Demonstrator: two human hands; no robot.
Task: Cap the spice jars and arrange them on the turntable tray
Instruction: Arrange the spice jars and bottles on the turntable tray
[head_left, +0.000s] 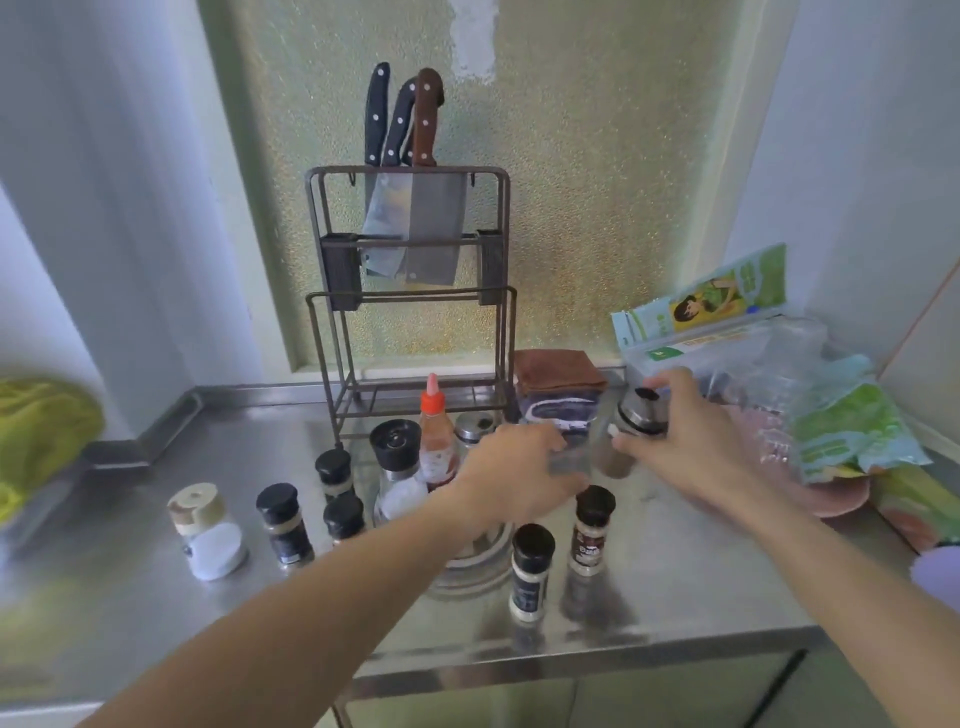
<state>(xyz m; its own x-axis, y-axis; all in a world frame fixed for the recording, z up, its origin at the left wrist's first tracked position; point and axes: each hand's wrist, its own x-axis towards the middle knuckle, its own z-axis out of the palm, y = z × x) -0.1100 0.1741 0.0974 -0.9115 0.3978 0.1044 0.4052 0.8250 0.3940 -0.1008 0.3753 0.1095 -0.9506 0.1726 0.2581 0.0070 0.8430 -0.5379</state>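
Observation:
My right hand (691, 447) grips a glass jar with a steel cap (636, 415), tilted, brown spice in its bottom. My left hand (514, 473) is closed around a clear glass jar (569, 457) just left of it, above the steel turntable tray (478, 556). On the tray stand a black-topped grinder (397, 462), an orange-capped sauce bottle (436, 441) and a steel-lidded jar (475, 428). Black-capped spice jars stand around: three at the left (283, 522), (335, 473), (344, 519) and two at the front (530, 571), (589, 530). A beige-capped jar of white powder (208, 530) stands far left.
A wire knife rack (410, 291) with cleavers stands at the back of the steel counter (675, 597). Folded cloths (558, 384) lie behind the jars. Plastic bags and packets (779, 395) pile up at the right. A yellow-green cloth (41, 421) sits at the far left.

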